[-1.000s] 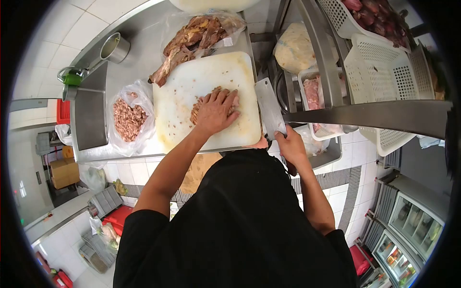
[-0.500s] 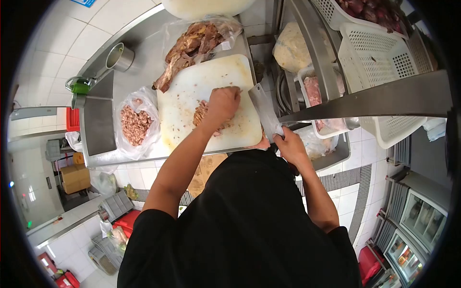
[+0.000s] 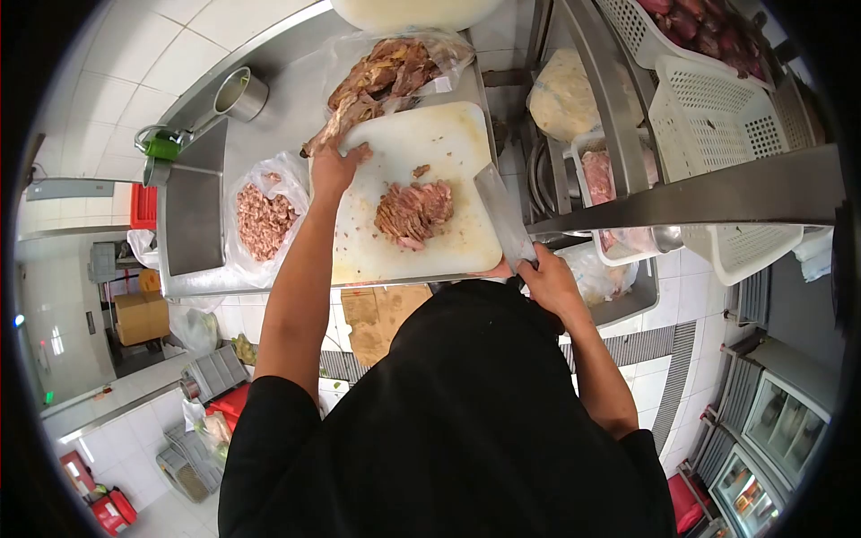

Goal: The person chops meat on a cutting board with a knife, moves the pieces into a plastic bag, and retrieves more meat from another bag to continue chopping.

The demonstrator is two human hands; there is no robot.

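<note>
A white cutting board [image 3: 444, 139] lies on the steel counter with a pile of chopped brown meat [image 3: 413, 211] near its middle. My left hand [image 3: 336, 169] rests at the board's far left corner, fingers touching a strip of cooked meat [image 3: 334, 125] that hangs out of a clear bag [image 3: 386, 67]. My right hand [image 3: 549, 280] grips the handle of a cleaver [image 3: 504, 215], whose blade lies along the board's right edge.
A plastic bag of diced meat [image 3: 260, 220] sits left of the board. A steel cup [image 3: 240, 93] stands at the back left. Right of the counter are a steel shelf rail [image 3: 700, 193], white baskets [image 3: 717, 117] and tubs of raw meat [image 3: 599, 175].
My left hand left the chopped pile and reached to the board's far left corner, at the meat strip. The cleaver stayed by the board's right edge.
</note>
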